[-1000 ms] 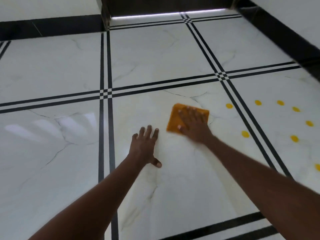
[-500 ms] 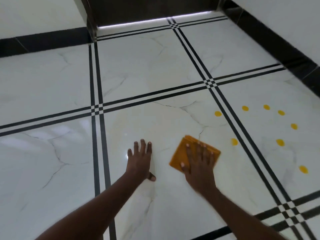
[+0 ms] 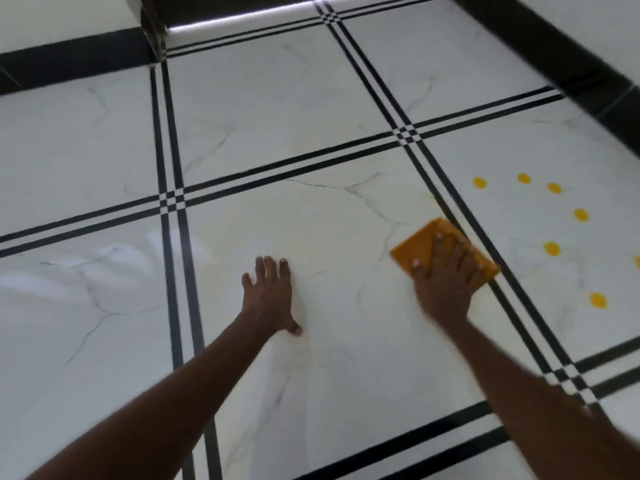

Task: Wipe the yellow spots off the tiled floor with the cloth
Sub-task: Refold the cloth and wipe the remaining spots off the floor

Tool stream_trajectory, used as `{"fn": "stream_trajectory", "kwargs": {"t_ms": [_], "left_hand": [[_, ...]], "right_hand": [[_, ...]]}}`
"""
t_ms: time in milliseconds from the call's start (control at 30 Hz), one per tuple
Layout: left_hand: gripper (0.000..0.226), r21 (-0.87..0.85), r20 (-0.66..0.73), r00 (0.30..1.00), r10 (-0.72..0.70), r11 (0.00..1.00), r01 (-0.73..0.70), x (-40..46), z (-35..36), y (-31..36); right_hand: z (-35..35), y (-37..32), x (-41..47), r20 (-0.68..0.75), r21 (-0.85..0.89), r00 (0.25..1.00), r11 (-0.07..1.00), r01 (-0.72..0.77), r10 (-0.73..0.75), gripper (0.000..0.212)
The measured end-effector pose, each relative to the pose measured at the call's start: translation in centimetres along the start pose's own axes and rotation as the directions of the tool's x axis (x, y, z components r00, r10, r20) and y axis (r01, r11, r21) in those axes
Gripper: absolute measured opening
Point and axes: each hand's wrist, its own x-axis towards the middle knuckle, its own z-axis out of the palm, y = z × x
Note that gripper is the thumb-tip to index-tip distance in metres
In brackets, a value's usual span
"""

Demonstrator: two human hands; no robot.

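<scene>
Head view: cloth at tile edge, spots remaining to the right

Head view, looking down on a white marbled tiled floor (image 3: 311,109) crossed by double black lines. No brand, label or writing can be read anywhere.

- Right hand (image 3: 445,285) — fingers straight and spread, pressed flat on the orange cloth (image 3: 412,249), nothing gripped. Cloth lies flat at the right edge of the centre tile, its far corner touching the black lines.
- Left hand (image 3: 270,296) — fingers straight, palm flat on the floor of the same tile, well apart from the cloth, holding nothing.
- Yellow spots (image 3: 552,248) — at least seven on the tile to the right of the lines, none under or touching the cloth.
- Dark skirting (image 3: 519,26) along the far walls.

Change from half a second ago — the cloth and right hand have moved right to the lines; the two spots formerly beside those lines no longer show, only a faint yellowish smear at the upper one's place. Left hand stays planted.
</scene>
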Motion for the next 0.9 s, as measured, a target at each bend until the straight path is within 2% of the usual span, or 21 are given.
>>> {"fn": "stream_trajectory", "kwargs": {"t_ms": [67, 133, 233, 300, 333, 400, 467, 533, 633, 667, 733, 833, 900], "left_hand": [[0.158, 0.009, -0.056, 0.998, 0.028, 1.000, -0.028, 0.8, -1.3, 2.6], [0.159, 0.042, -0.027, 0.997, 0.073, 0.996, -0.072, 1.6, -1.7, 4.8], [0.159, 0.106, -0.008, 0.997, 0.073, 0.992, -0.071, 2.8, -1.0, 5.6], [0.159, 0.100, -0.003, 0.997, 0.078, 0.992, -0.077, 3.2, -0.7, 5.4], [0.159, 0.093, -0.003, 0.997, 0.079, 0.993, -0.078, 3.2, -0.6, 5.1], [0.158, 0.083, 0.002, 0.997, 0.081, 0.993, -0.081, 3.4, -0.8, 4.9], [0.158, 0.083, 0.013, 0.996, 0.085, 0.993, -0.085, 3.3, -0.8, 5.0], [0.158, 0.091, 0.013, 0.997, 0.082, 0.992, -0.083, 3.0, -0.9, 5.2], [0.157, 0.075, 0.028, 0.997, 0.076, 0.994, -0.078, 2.9, -1.4, 5.4], [0.157, 0.069, 0.031, 0.997, 0.077, 0.995, -0.079, 2.9, -1.4, 5.5], [0.156, 0.055, 0.031, 0.997, 0.071, 0.996, -0.073, 2.9, -1.4, 5.5], [0.155, 0.050, 0.019, 0.997, 0.076, 0.996, -0.077, 3.1, -1.1, 5.1], [0.156, 0.067, 0.005, 0.996, 0.086, 0.994, -0.086, 3.3, -0.9, 5.0]], "right_hand": [[-0.3, -2.1, -5.9, 0.028, 0.006, 1.000, 1.000, -0.002, 0.002, 0.074], [-0.5, -3.7, -7.9, 0.051, 0.013, 0.990, 0.991, 0.133, -0.134, 0.074], [-0.3, -3.4, -1.9, 0.121, -0.029, 0.888, 0.892, 0.450, -0.444, 0.073], [0.4, -1.8, 4.6, 0.154, -0.039, 0.829, 0.835, 0.549, -0.538, 0.072], [0.7, -0.9, 7.3, 0.150, -0.051, 0.847, 0.851, 0.522, -0.510, 0.072], [0.6, 1.0, 11.6, 0.104, -0.074, 0.925, 0.925, 0.373, -0.365, 0.073], [0.4, 2.6, 12.6, 0.069, -0.067, 0.966, 0.965, 0.253, -0.248, 0.075], [0.3, 2.5, 10.6, 0.005, -0.010, 0.993, 0.993, 0.115, -0.115, 0.074], [-0.1, -1.6, 3.7, -0.053, 0.095, 0.993, 0.991, -0.096, 0.102, 0.073], [-0.4, -3.0, 1.4, -0.040, 0.102, 0.996, 0.992, -0.069, 0.074, 0.074], [-0.2, -4.9, -0.5, 0.011, 0.081, 0.994, 0.991, 0.107, -0.108, 0.074], [0.6, -5.2, 5.5, 0.083, 0.044, 0.902, 0.906, 0.422, -0.424, 0.073], [1.3, -4.0, 11.2, 0.128, 0.014, 0.848, 0.856, 0.517, -0.514, 0.074]]}}
